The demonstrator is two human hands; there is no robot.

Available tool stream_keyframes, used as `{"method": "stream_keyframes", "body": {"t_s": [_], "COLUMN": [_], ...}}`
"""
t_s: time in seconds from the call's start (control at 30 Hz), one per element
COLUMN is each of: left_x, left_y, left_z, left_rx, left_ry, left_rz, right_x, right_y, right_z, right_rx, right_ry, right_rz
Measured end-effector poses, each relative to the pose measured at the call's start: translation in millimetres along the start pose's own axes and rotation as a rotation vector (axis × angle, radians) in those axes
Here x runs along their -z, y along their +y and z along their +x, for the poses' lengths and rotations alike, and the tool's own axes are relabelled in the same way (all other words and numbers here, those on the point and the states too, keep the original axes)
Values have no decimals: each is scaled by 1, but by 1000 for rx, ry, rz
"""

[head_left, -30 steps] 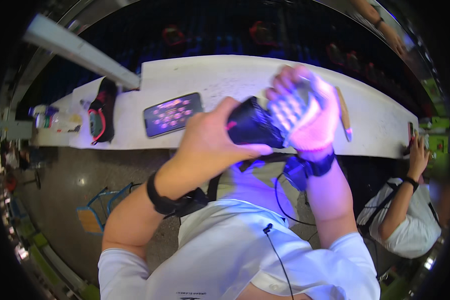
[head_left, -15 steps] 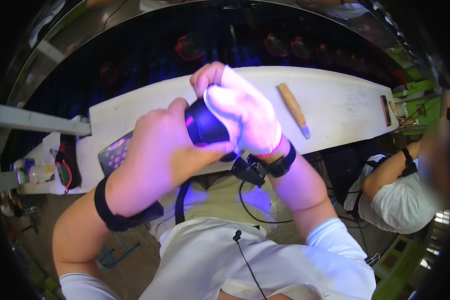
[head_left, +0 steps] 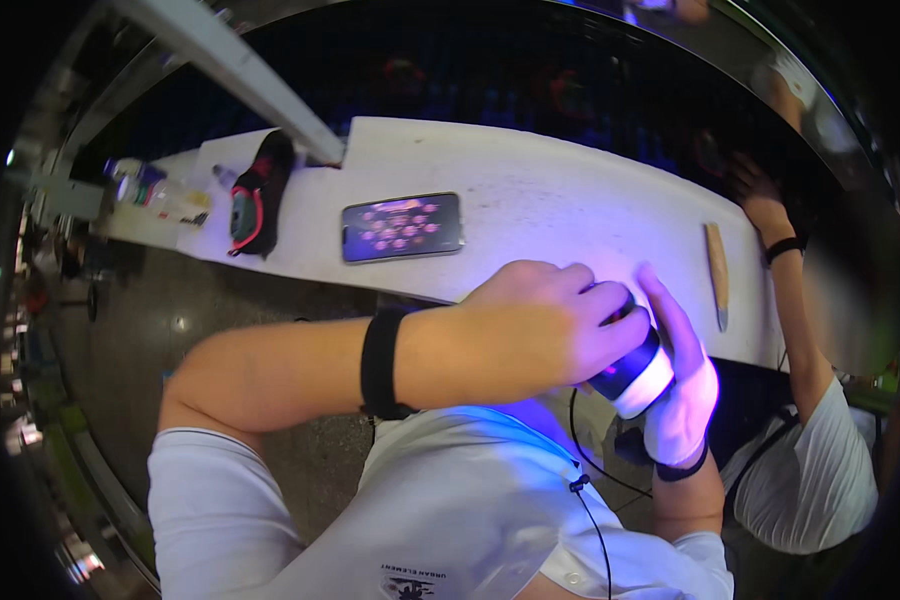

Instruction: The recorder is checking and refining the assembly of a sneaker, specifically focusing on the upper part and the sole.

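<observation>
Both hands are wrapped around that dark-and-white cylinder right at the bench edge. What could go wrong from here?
1. The cylinder sits at the white bench edge, held by the left hand and right hand; a slip could drop it to the floor.
2. A thin black cable hangs below and might snag.
3. The phone lies near the left forearm and could get knocked.

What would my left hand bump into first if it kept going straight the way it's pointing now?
Your left hand points rightward along the bench edge, its fingers already on the dark and white cylinder. Straight past that sits your right hand; depth beyond it is unclear.
</observation>
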State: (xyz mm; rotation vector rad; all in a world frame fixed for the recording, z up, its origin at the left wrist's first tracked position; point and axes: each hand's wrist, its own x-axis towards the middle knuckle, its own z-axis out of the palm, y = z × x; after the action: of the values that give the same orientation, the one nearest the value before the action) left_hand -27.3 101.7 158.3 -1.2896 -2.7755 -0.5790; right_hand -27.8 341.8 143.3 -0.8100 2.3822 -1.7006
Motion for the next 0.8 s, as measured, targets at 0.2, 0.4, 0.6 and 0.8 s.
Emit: {"method": "stream_keyframes", "body": {"t_s": [0.2,0.4,0.6,0.8], "left_x": [-37,-45,61,35], "left_y": [35,15,-124,-314], "left_z": [-63,-70,-78,-47], "left_rx": [689,495,567,971], "left_ry": [384,532,812,852], "left_rz": [-891,-904,-1069,-587], "right_x": [-29,-15,172,375], "right_y": [58,62,67,229], "right_z": [4,19,11,-81], "right_rx": [129,596,570,301], "right_ry": [-244,-158,250,264], "right_rz": [-641,-672,-1137,-1952]}}
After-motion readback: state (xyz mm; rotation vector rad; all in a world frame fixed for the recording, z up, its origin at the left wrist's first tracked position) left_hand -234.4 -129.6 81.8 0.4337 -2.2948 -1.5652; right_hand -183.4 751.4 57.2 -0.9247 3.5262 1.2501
